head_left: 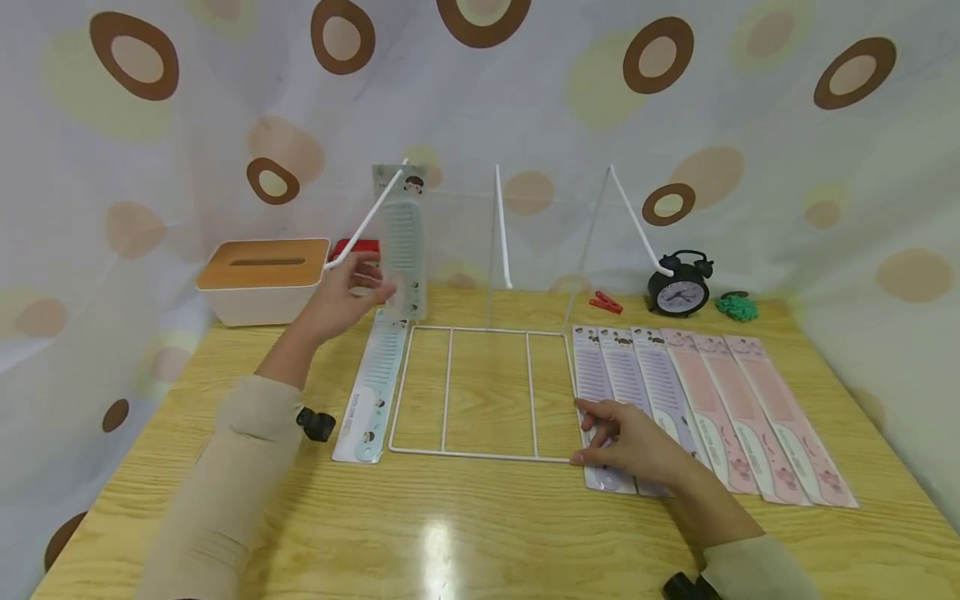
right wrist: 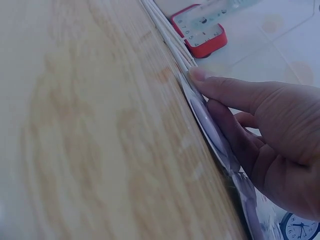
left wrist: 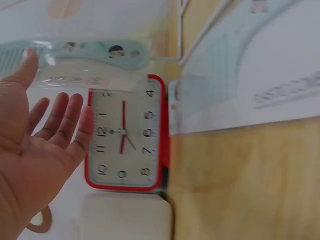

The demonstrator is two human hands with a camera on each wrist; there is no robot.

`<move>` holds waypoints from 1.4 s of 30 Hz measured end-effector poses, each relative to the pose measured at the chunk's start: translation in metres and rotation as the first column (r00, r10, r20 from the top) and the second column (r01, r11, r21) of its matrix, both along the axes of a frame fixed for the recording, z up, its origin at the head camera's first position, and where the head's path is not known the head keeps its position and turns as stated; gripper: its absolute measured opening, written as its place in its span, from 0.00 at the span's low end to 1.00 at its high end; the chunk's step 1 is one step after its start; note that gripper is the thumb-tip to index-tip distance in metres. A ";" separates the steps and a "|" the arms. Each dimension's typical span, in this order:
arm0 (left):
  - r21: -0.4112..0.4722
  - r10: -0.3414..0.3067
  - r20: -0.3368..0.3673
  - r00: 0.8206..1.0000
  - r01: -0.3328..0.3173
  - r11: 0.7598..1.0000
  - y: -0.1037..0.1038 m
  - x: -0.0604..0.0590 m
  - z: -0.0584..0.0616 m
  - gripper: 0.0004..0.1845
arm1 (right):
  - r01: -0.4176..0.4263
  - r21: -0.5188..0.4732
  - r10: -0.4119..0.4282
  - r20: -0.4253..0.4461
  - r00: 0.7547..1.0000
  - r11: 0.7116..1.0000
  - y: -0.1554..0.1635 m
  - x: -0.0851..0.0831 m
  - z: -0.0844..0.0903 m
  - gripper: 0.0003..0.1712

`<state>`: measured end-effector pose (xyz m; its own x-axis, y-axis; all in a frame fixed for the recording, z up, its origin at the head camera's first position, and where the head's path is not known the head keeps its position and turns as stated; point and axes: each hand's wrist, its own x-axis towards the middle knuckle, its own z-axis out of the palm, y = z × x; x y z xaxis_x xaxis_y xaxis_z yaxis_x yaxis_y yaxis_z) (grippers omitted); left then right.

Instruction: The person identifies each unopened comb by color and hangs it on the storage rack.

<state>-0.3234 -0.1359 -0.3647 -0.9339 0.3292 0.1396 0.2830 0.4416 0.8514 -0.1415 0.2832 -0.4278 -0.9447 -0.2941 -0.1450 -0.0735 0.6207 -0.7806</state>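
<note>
Fingertips of the right hand (head_left: pixel 633 446) press flat on the near end of the leftmost purple comb pack (head_left: pixel 600 408), with nothing gripped. Six packs lie side by side there, three purple and three pink (head_left: pixel 757 417), long axes running away from the person. Left of the white wire rack (head_left: pixel 480 392) lies one pale green comb pack (head_left: pixel 371 392). Farther back, the left hand (head_left: pixel 348 296), fingers spread, touches a second green comb pack (head_left: pixel 405 250) standing upright against the rack's leftmost rod.
</note>
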 end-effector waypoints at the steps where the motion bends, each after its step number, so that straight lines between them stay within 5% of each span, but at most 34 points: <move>1: -0.019 -0.007 0.027 1.000 0.008 1.000 -0.004 0.001 -0.009 0.37 | 0.005 0.002 -0.005 0.003 1.000 1.000 0.000 0.000 0.000 0.51; 5: -0.062 -0.018 0.151 0.988 0.028 0.998 -0.015 0.004 -0.037 0.43 | 0.011 0.015 -0.011 0.009 1.000 1.000 0.000 0.000 -0.003 0.52; 10: -0.074 -0.038 0.260 0.965 0.059 0.995 -0.021 0.001 -0.052 0.44 | 0.022 0.022 -0.023 0.016 1.000 1.000 0.000 0.001 -0.004 0.53; 22: -0.318 -0.104 0.168 0.980 0.154 0.936 -0.027 -0.021 -0.059 0.48 | 0.007 -0.017 -0.007 -0.001 1.000 1.000 -0.003 0.000 -0.001 0.51; 31: -0.369 -0.049 0.189 0.981 0.117 0.922 -0.044 0.004 -0.056 0.23 | -0.025 -0.034 0.025 -0.001 1.000 0.999 -0.006 -0.002 -0.004 0.51; 35: -0.375 -0.001 0.191 0.982 0.074 0.924 -0.048 0.015 -0.039 0.15 | -0.013 -0.006 0.013 0.028 1.000 1.000 -0.006 -0.002 -0.006 0.52; 42: -0.277 -0.030 0.167 0.985 0.076 0.958 -0.043 0.042 0.024 0.18 | 0.013 0.036 -0.013 -0.008 1.000 0.999 -0.002 0.001 -0.002 0.48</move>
